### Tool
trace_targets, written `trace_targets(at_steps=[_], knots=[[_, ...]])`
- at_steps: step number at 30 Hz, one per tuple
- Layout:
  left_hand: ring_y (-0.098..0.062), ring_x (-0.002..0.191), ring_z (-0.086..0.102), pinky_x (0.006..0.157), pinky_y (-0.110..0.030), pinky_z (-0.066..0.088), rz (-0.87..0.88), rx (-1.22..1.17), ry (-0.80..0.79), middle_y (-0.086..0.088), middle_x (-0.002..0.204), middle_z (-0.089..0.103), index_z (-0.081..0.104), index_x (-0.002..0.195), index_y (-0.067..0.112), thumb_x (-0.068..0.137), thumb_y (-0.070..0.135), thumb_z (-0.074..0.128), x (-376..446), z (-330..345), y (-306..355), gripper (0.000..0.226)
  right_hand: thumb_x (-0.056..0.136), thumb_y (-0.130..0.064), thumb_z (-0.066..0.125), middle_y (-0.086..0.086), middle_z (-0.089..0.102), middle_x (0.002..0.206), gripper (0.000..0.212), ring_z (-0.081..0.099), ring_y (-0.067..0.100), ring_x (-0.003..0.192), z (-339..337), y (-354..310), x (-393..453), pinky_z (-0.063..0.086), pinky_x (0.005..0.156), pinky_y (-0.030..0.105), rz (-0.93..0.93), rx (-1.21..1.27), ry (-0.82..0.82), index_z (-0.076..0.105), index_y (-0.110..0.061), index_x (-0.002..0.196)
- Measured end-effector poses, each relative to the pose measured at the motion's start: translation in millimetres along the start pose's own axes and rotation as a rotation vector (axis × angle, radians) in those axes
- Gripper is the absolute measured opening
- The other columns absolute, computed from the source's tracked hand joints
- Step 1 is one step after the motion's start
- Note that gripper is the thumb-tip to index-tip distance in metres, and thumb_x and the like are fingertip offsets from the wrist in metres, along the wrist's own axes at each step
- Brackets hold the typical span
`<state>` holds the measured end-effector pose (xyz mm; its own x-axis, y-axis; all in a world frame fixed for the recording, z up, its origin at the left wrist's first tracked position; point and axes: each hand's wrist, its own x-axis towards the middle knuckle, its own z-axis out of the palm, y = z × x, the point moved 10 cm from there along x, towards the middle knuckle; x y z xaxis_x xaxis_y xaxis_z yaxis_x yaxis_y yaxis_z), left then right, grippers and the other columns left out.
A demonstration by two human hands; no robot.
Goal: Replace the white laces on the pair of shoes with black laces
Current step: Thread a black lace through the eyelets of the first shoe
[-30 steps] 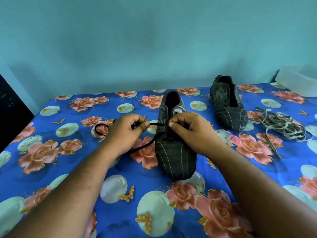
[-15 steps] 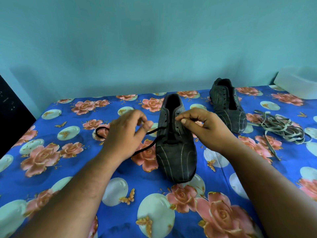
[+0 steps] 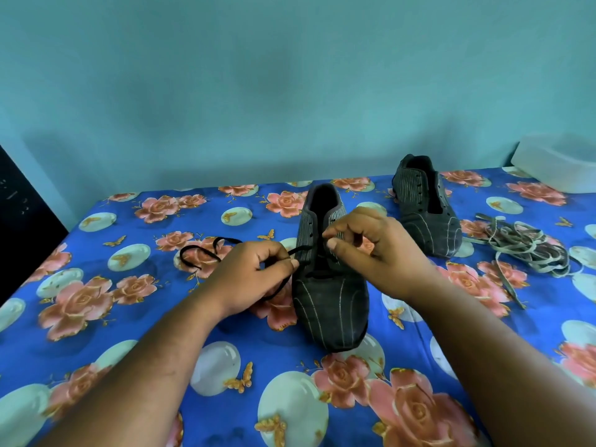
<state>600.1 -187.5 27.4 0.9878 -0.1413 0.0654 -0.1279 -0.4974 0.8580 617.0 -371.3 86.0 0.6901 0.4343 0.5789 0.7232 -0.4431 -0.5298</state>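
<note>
A dark striped shoe [image 3: 329, 285] sits in the middle of the flowered blue sheet [image 3: 129, 317], toe pointing toward the person and its opening toward the wall. A black lace [image 3: 206, 253] runs from the lower eyelets on the shoe's left side out across the sheet, where its loose end lies in a curl on a pink rose. The left hand [image 3: 254, 279] is just beside the shoe, its thumb and forefinger pinching this black lace close to the eyelets, the other fingers curled under. The right hand [image 3: 377, 256] hovers over the shoe's right flap with its fingers bent and thumb and forefinger tips drawn close together near the eyelets; whether it actually pinches a lace end there I cannot tell, since the fingers hide that spot. A short stretch of black lace crosses the shoe's tongue between the two hands. The second shoe [image 3: 425, 208] of the pair stands farther back and to the right, well apart from the first, with bare eyelets. Just beside it, farther right, the removed white laces [image 3: 529, 250] lie in a loose tangled heap on the sheet. Behind that, at the far right edge by the teal wall [image 3: 290, 91], rests a pale plastic container [image 3: 561, 162].
</note>
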Motion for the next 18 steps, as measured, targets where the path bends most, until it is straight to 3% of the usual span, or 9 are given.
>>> trace_targets(at_steps=[2,6,9,12,16,18], knots=[[-0.021,0.050,0.058,0.050,-0.046,0.057,-0.006,-0.054,0.012,0.000,0.057,0.056,0.065,0.078,0.011,0.099,0.028,0.066,0.8,-1.2,0.8,0.026,0.090,-0.046,0.068,-0.016,0.055,0.081,0.024,0.058,0.013,0.080,9.3,-2.9,-0.4,0.049,0.074,0.038,-0.002,-0.049,-0.046,0.072,-0.028,0.106],[-0.022,0.061,0.050,0.057,-0.034,0.044,-0.017,-0.192,-0.002,-0.027,0.074,0.062,0.067,0.075,0.014,0.097,0.025,0.067,2.6,-0.2,-0.3,0.025,0.084,-0.062,0.065,-0.015,0.053,0.084,0.035,0.054,0.006,0.080,24.5,-8.2,-3.5,0.045,0.076,0.036,0.023,-0.124,-0.102,0.066,-0.036,0.107],[-0.024,0.065,0.050,0.056,-0.028,0.044,-0.052,-0.359,-0.038,-0.015,0.076,0.061,0.070,0.084,0.012,0.090,0.024,0.073,3.1,3.9,-3.6,0.014,0.079,-0.071,0.058,-0.016,0.055,0.092,0.043,0.051,0.002,0.089,31.7,-11.0,-4.2,0.036,0.076,0.031,0.056,-0.252,-0.118,0.066,-0.040,0.106],[-0.024,0.069,0.055,0.058,-0.021,0.048,-0.043,-0.518,-0.094,-0.020,0.085,0.062,0.068,0.100,0.013,0.083,0.014,0.075,1.2,8.2,3.2,0.018,0.075,-0.071,0.057,-0.015,0.056,0.092,0.041,0.053,0.007,0.097,30.5,-11.3,-4.3,0.040,0.081,0.035,0.113,-0.252,-0.069,0.068,-0.041,0.101],[-0.019,0.073,0.067,0.068,-0.024,0.054,0.033,-0.598,-0.166,-0.018,0.082,0.068,0.066,0.116,0.016,0.088,0.009,0.073,-2.7,12.6,17.6,0.029,0.076,-0.060,0.071,-0.015,0.054,0.086,0.027,0.051,0.008,0.095,27.2,-10.6,-4.1,0.034,0.076,0.036,0.150,-0.259,-0.011,0.071,-0.040,0.094],[-0.022,0.077,0.071,0.072,-0.028,0.056,0.053,-0.629,-0.180,-0.020,0.083,0.071,0.065,0.121,0.014,0.091,0.014,0.066,-4.7,15.8,23.0,0.030,0.074,-0.062,0.068,-0.016,0.051,0.083,0.029,0.049,0.008,0.091,27.5,-11.7,-4.0,0.033,0.075,0.035,0.141,-0.255,0.000,0.074,-0.039,0.091]])
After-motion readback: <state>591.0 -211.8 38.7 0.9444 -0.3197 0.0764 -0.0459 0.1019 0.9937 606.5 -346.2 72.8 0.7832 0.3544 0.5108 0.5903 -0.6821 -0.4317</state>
